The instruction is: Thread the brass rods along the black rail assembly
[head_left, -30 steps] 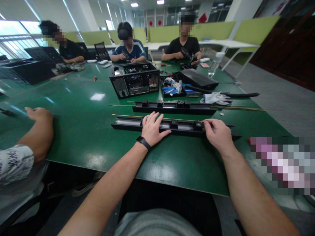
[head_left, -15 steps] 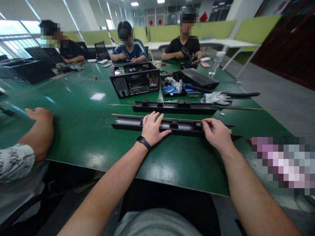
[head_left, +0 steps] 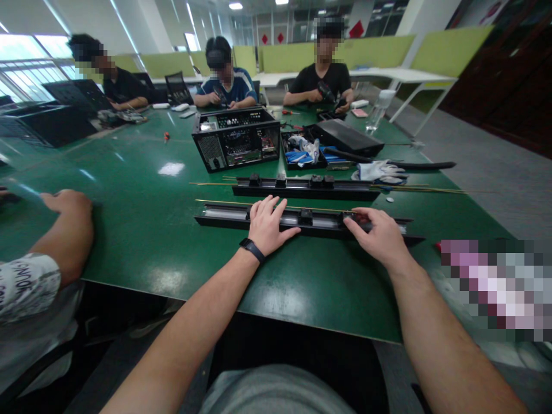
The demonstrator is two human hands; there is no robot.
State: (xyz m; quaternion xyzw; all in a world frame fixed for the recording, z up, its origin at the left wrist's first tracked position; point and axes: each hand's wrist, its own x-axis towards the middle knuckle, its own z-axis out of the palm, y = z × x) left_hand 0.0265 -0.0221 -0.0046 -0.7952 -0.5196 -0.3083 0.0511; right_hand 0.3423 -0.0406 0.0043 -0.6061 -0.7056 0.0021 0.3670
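Observation:
A long black rail [head_left: 224, 217] with small black blocks on it lies across the green table [head_left: 142, 230] in front of me. My left hand [head_left: 268, 225] lies flat on its middle, fingers spread, a black band on the wrist. My right hand [head_left: 376, 237] rests on the rail further right, thumb and fingers pinched on a small black block [head_left: 347, 217]. A thin brass rod [head_left: 224, 202] runs along the rail's far side.
A second black rail [head_left: 302, 187] with brass rods lies just beyond. Behind it stand an open computer case [head_left: 236, 138], a black tray [head_left: 340, 138] and white gloves [head_left: 379, 171]. A neighbour's arm [head_left: 64, 230] rests at the left. Three people sit at the far side.
My right hand has slid a little to the left along the rail, its fingers now stretched over the block. My left hand has stayed put.

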